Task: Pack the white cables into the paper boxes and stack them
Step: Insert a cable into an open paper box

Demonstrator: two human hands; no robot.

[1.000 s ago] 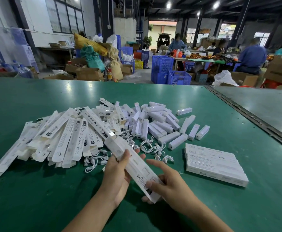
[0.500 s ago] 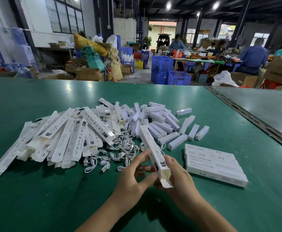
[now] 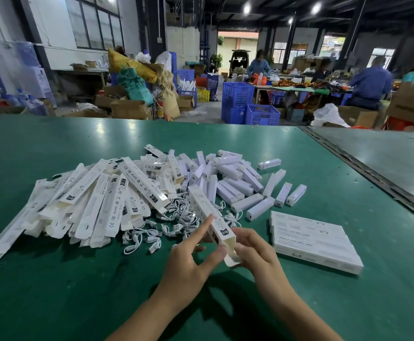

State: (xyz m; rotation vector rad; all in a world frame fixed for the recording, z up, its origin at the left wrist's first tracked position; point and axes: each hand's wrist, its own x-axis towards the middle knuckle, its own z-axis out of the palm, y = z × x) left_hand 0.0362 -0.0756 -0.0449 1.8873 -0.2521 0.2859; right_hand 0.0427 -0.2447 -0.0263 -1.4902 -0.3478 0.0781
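Head view: left hand (image 3: 188, 264) and right hand (image 3: 257, 257) both pinch one paper box (image 3: 201, 203), near end open, above the green table (image 3: 53, 291); white cables (image 3: 149, 236) lie left.

Deep green over the surface (image 3: 53, 291). White with black print on the flat paper boxes (image 3: 90, 205) at nine o'clock. White with a black label on the held paper box (image 3: 211, 217). Plain white for the cables (image 3: 152, 232) and the small blocks (image 3: 240, 188). White with grey lettering on the stacked boxes (image 3: 314, 239) at three o'clock. Blue for the crates (image 3: 238, 94) far at twelve.
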